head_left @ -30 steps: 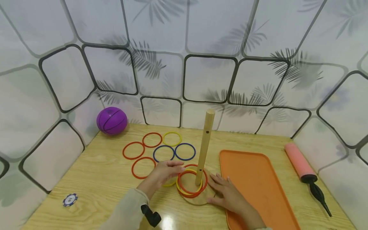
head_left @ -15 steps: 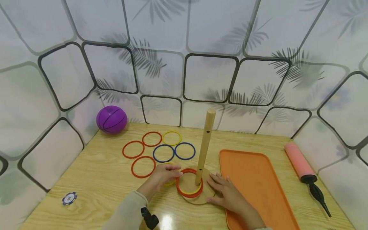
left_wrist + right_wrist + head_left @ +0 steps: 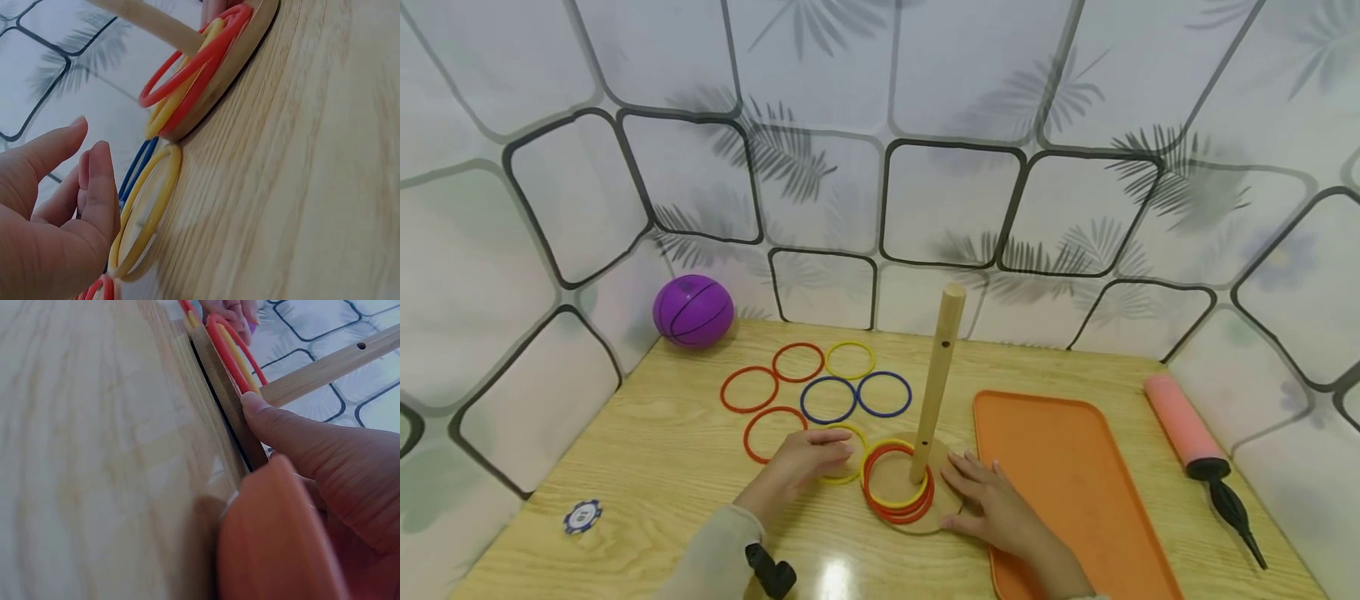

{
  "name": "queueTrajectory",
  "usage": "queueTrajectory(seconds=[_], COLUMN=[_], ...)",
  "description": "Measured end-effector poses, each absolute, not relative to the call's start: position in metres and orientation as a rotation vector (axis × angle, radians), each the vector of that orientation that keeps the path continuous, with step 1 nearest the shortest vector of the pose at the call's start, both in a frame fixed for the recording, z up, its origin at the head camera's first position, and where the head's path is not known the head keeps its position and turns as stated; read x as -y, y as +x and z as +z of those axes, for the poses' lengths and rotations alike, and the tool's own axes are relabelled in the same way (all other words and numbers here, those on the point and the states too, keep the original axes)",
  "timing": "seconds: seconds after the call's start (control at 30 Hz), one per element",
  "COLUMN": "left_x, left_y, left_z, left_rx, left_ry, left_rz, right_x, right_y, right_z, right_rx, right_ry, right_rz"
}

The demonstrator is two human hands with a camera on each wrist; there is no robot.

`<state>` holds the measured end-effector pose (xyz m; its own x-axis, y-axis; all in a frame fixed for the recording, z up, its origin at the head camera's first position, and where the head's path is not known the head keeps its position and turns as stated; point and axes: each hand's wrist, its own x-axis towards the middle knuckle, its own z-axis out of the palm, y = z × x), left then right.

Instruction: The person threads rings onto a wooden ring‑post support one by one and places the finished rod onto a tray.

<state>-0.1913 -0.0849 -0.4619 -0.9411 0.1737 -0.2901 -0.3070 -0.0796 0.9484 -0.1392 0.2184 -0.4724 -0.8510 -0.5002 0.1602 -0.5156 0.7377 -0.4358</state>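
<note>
A wooden post rises from a round wooden base. Red and yellow rings lie stacked around the post, some tilted in the left wrist view. My left hand hovers left of the stack with nothing in its fingers. It overlaps a loose yellow ring on the table; in the left wrist view, thumb and fingers stand apart beside that yellow ring. My right hand rests at the base's right side. Its thumb touches the base's edge in the right wrist view.
Several loose red, yellow and blue rings, among them a blue ring, lie behind my left hand. An orange tray sits under and beside my right wrist. A purple ball, a poker chip and a pink hand pump lie farther out.
My left hand has moved left, away from the stack, letting go of a red ring. The rings have shifted and settled around the post. My right hand has stayed at the base.
</note>
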Motion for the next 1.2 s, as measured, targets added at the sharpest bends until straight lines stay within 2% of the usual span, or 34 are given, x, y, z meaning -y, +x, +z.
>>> queueTrajectory(seconds=[0.37, 0.73, 1.2], left_x=[0.134, 0.189, 0.209], left_y=[-0.196, -0.196, -0.196], left_z=[-0.452, -0.450, -0.464], left_rx=[-1.836, -1.951, -1.986], left_ry=[-0.188, -0.351, -0.421], left_rz=[2.177, 2.199, 2.253], right_x=[-0.217, -0.218, -0.217], right_y=[-0.139, -0.138, -0.138], right_z=[-0.474, -0.470, -0.471], right_rx=[2.868, 2.904, 2.879], right_ry=[0.852, 0.837, 0.853], right_rz=[0.723, 0.780, 0.774])
